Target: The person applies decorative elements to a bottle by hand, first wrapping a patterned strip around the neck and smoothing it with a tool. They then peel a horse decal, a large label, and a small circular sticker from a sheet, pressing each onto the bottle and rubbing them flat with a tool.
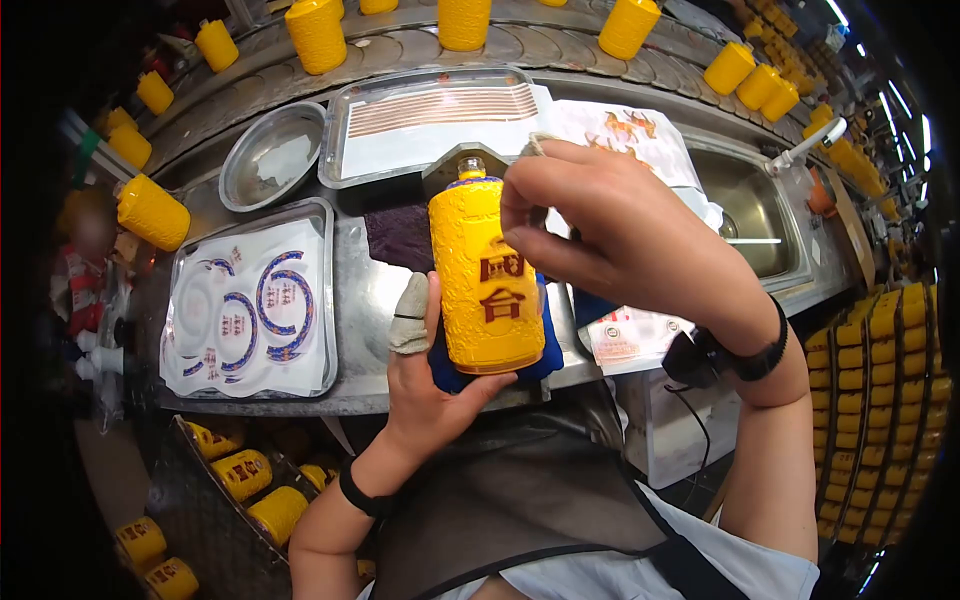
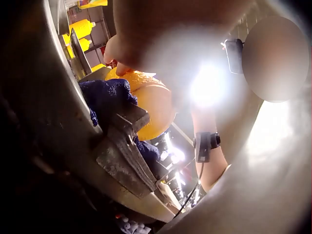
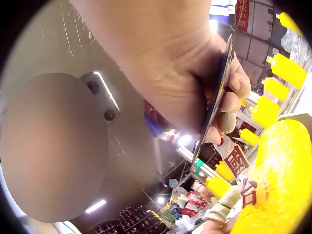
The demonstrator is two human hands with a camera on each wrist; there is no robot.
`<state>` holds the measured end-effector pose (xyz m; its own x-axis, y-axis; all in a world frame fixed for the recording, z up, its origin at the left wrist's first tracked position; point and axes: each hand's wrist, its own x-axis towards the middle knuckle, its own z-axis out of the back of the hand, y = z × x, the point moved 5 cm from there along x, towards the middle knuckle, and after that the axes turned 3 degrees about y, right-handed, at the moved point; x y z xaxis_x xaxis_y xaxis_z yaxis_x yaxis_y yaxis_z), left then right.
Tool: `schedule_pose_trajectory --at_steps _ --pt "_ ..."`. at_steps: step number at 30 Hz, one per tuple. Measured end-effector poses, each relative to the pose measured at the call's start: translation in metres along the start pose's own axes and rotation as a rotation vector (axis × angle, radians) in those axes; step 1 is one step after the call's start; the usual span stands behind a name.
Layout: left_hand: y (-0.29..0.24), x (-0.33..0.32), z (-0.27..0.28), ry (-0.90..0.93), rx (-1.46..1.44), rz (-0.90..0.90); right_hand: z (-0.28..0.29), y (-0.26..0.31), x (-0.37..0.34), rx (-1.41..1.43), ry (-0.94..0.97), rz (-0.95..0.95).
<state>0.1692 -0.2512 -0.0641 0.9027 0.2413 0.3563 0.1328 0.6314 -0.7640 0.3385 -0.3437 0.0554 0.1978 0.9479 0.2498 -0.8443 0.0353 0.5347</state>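
A yellow, rough-textured bottle (image 1: 465, 290) with a clear glass neck leans on a blue cloth (image 1: 550, 352) over a metal stand (image 2: 124, 151). Dark red character decals (image 1: 501, 283) run down its front. My left hand (image 1: 425, 395) holds its lower left side, thumb by the base; a pale cloth finger cot (image 1: 409, 318) covers one finger. Above the bottle's upper right side, my right hand (image 1: 605, 215) grips a thin, flat, dark-edged piece (image 3: 213, 107), seen edge-on in the right wrist view and mostly hidden by the hand in the head view.
A tray of blue curved decals (image 1: 326, 300) lies left, a striped decal sheet (image 1: 440, 112) behind, and a metal bowl (image 1: 240, 170) back left. A sink (image 1: 720, 165) is at right. Yellow bottles (image 1: 318, 38) stand along a conveyor (image 1: 390, 45). A dark purple cloth (image 1: 395, 237) lies beside the bottle.
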Motion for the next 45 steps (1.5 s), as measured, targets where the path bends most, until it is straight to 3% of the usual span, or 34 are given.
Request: schedule_pose_trajectory --at_steps 2,5,8,27,36,41,45 --pt "-0.004 0.004 0.008 0.033 0.002 0.012 -0.004 -0.012 0.011 0.013 0.034 -0.043" --pt "0.015 0.013 0.006 -0.120 -0.444 0.221 -0.009 -0.026 0.021 0.000 0.005 -0.058" --pt "0.021 0.033 0.004 -0.155 -0.553 0.341 -0.016 -0.035 0.024 0.029 0.002 -0.101" --pt "0.021 0.049 -0.009 -0.181 -0.673 0.382 -0.030 -0.054 0.028 0.016 -0.033 -0.093" --pt "0.020 0.048 -0.010 -0.183 -0.770 0.418 -0.026 -0.049 0.004 0.009 -0.218 -0.191" --pt "0.023 0.045 -0.010 -0.167 -0.767 0.421 -0.044 -0.033 -0.030 0.054 0.070 -0.304" --pt "0.022 0.045 -0.011 -0.163 -0.773 0.410 -0.051 -0.037 -0.035 0.047 0.119 -0.349"
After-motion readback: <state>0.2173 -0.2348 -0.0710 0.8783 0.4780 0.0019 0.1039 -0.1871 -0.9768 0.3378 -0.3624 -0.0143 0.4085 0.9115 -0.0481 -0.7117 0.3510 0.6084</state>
